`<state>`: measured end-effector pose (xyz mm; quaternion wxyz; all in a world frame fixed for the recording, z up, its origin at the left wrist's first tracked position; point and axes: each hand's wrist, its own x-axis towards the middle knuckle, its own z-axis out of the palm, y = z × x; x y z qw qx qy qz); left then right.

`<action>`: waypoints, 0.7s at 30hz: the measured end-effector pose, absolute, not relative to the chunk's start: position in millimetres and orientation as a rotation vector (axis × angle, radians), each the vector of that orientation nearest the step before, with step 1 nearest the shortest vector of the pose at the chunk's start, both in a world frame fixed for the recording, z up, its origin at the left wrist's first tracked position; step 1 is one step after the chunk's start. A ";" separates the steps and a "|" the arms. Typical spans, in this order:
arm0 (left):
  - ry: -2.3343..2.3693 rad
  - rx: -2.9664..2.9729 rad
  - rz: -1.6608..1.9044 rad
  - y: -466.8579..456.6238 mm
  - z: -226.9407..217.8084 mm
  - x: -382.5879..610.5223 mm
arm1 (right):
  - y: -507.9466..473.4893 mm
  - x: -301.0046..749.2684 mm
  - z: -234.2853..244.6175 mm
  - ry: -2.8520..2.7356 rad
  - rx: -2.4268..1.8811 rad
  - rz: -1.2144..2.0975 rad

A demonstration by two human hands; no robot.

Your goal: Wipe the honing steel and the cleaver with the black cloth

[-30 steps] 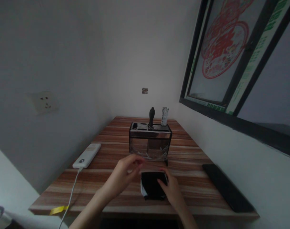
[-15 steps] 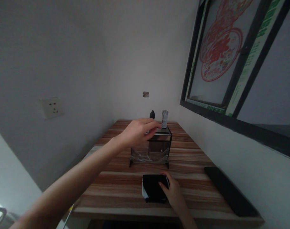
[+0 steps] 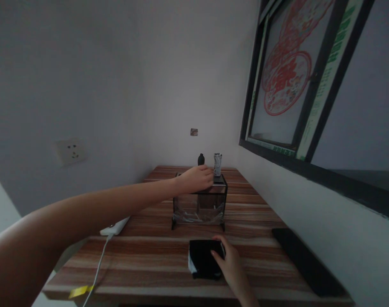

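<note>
My left hand (image 3: 197, 178) reaches far forward to the top of a clear box with a black frame (image 3: 225, 200). Its fingers are closed and bent downward; what they hold, if anything, is hidden. Just beyond the fingers, a silvery crinkled cylinder (image 3: 217, 165) stands upright on the box. A dark bottle-shaped thing (image 3: 201, 159) shows behind the hand, its lower part covered. Near the front of the table, my right hand (image 3: 231, 264) grips the right edge of a black square thing (image 3: 204, 259), perhaps folded cloth, with a pale left side. It rests on the tabletop.
The wood-striped table (image 3: 149, 264) runs back to the wall. A long black slab (image 3: 306, 260) lies along its right edge. At the left are a white power strip (image 3: 116, 227), its cable (image 3: 100, 262) and a yellow tag (image 3: 80, 291). A dark-framed window (image 3: 271, 151) borders the right.
My left hand has lowered onto the box top, its fingers curling down more, and the forearm lies flatter. My right hand keeps its grip on the black thing. The view has shifted slightly.
</note>
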<state>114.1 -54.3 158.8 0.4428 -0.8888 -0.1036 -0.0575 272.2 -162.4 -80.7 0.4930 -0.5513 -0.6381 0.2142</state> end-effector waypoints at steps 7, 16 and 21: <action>-0.398 -2.116 -0.081 -29.8 164.3 119.5 | -162.9 273.5 -81.6 -1.578 -1.329 0.508; -0.521 -2.079 0.061 -8.0 157.0 133.3 | -160.5 273.0 -85.5 -1.542 -1.339 0.528; -0.539 -2.089 0.099 -3.8 161.3 134.2 | -161.0 273.3 -84.3 -1.538 -1.327 0.522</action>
